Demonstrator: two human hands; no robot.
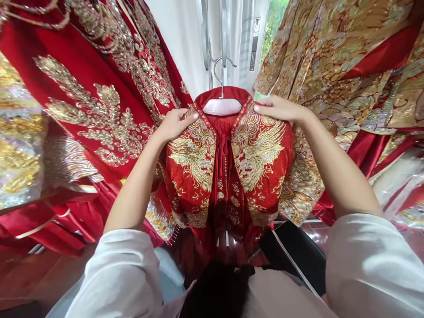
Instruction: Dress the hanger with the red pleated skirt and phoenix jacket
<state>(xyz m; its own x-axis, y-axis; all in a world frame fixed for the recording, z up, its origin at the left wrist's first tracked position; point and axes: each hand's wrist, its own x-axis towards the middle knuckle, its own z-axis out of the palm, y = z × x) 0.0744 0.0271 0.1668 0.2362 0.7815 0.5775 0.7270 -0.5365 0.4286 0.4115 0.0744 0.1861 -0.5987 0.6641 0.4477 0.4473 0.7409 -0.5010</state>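
A red jacket (195, 185) with gold wing-like embroidery and a stand collar is on a hanger (222, 106) with a pale bar and a silver hook. My left hand (175, 125) grips the jacket's left shoulder, thumb in front near the collar. At the opposite shoulder, my right hand (280, 108) is closed on the cloth, its fingertips close to the collar edge. Beside those fingers a small pale green piece (261, 96) shows; I cannot make out what it is. Red ties (224, 150) hang at the jacket's front opening.
A red garment with gold beadwork (109, 106) hangs on the left, and a gold patterned garment (344, 88) on the right. Behind the hanger are pale curtains (185, 31) and a door frame with a lock (254, 48). A black object (291, 251) lies low at right.
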